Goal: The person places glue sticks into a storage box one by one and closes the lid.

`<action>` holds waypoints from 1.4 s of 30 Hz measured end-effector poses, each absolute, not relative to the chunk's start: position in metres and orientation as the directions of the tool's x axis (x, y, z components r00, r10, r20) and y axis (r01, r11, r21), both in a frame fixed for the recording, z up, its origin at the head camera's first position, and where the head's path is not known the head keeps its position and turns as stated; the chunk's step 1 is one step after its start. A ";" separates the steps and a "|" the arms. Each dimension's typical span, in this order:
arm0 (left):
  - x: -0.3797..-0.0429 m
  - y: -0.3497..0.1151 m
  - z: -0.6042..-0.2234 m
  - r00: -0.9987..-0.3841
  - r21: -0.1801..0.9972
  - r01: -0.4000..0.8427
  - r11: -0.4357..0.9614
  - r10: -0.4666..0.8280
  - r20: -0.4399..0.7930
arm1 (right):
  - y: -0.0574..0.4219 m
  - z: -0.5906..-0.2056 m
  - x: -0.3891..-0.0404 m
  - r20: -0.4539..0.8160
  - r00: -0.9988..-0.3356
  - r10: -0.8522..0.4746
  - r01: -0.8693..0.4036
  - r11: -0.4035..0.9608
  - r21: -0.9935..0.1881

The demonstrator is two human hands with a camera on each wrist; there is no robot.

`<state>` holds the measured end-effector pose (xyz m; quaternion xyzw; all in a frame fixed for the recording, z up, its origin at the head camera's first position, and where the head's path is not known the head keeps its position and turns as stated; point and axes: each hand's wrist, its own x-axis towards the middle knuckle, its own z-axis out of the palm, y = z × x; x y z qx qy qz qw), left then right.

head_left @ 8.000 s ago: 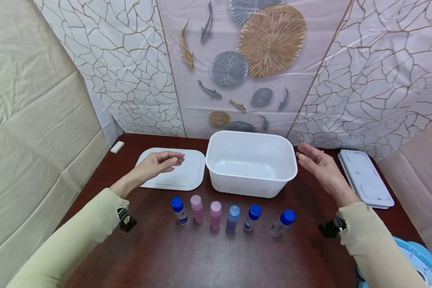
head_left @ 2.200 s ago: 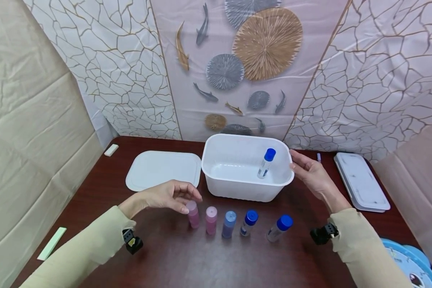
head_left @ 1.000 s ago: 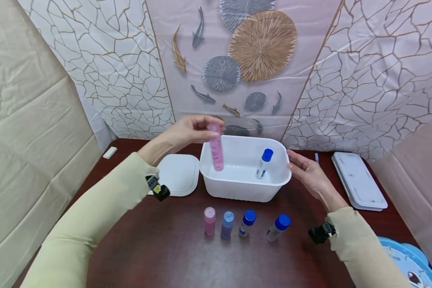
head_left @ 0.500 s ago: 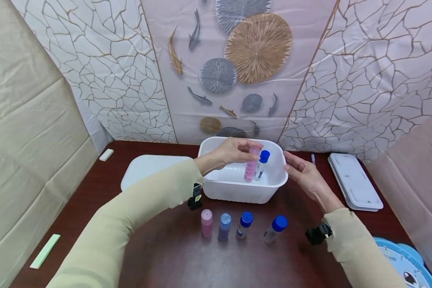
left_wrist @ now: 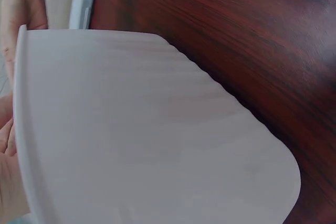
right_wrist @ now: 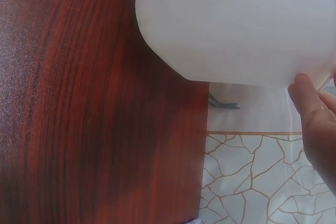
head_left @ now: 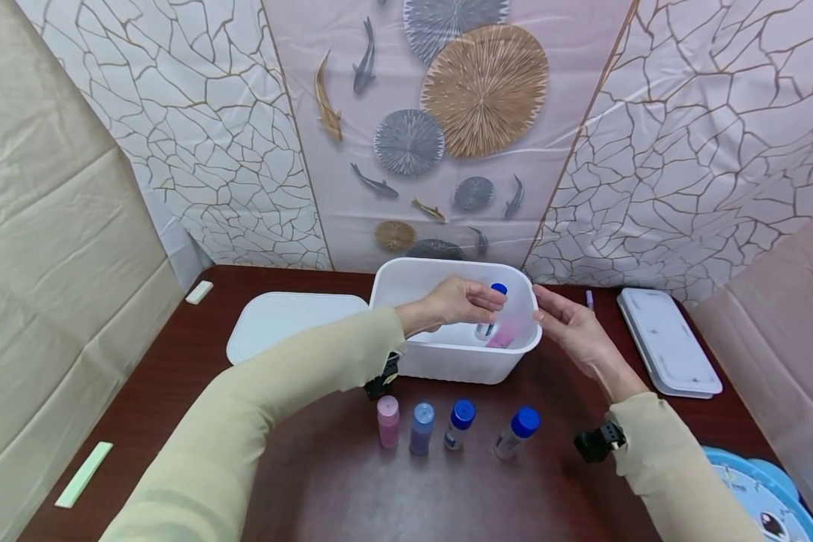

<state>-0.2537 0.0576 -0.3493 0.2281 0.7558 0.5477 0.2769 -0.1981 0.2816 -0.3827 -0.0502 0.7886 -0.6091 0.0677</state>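
Note:
My left hand (head_left: pixel 464 301) reaches over the white plastic bin (head_left: pixel 447 363), its fingers fairly straight and holding nothing. Below those fingertips a blurred pink tube (head_left: pixel 504 335) lies tilted inside the bin, beside a blue-capped clear tube (head_left: pixel 485 328) partly hidden by the hand. In the left wrist view that hand (left_wrist: pixel 8 166) shows at the left edge, by the bin's rim. My right hand (head_left: pixel 576 327) holds the bin's right rim, with a fingertip (right_wrist: pixel 303 80) against the outer wall in the right wrist view. The bin's near wall hides part of its floor.
In front of the bin stand a pink tube (head_left: pixel 388 421), a light blue tube (head_left: pixel 421 429) and two blue-capped tubes (head_left: pixel 459 424). A white lid (head_left: pixel 291 320) lies left, a flat white case (head_left: pixel 667 342) right. A pale green strip (head_left: pixel 84 474) and a light-blue item (head_left: pixel 762 493) lie nearer the edges.
A blue-capped tube has gone into the bin. My left hand has since carried a pink tube from the row into the bin and let it go. My right hand stays at the rim.

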 end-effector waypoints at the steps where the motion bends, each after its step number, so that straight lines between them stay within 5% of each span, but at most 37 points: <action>1: -0.253 0.059 -0.350 -0.742 0.950 0.048 0.309 0.648 -0.173 | 0.282 -0.383 -0.198 -0.044 -0.986 -0.164 0.002 0.251 -0.968; 24: -0.250 0.057 -0.352 -0.715 0.915 -0.023 0.403 0.633 -0.297 | 0.280 -0.379 -0.197 -0.048 -0.986 -0.158 0.003 0.279 -0.960; 33: -0.248 0.046 -0.337 -0.690 0.924 0.009 0.382 0.671 -0.271 | 0.280 -0.381 -0.195 -0.056 -0.987 -0.151 0.017 0.248 -0.969; 42: -0.231 -0.008 -0.300 -0.599 0.962 0.092 0.258 0.786 -0.153 | 0.278 -0.380 -0.195 -0.050 -0.988 -0.147 0.010 0.262 -0.965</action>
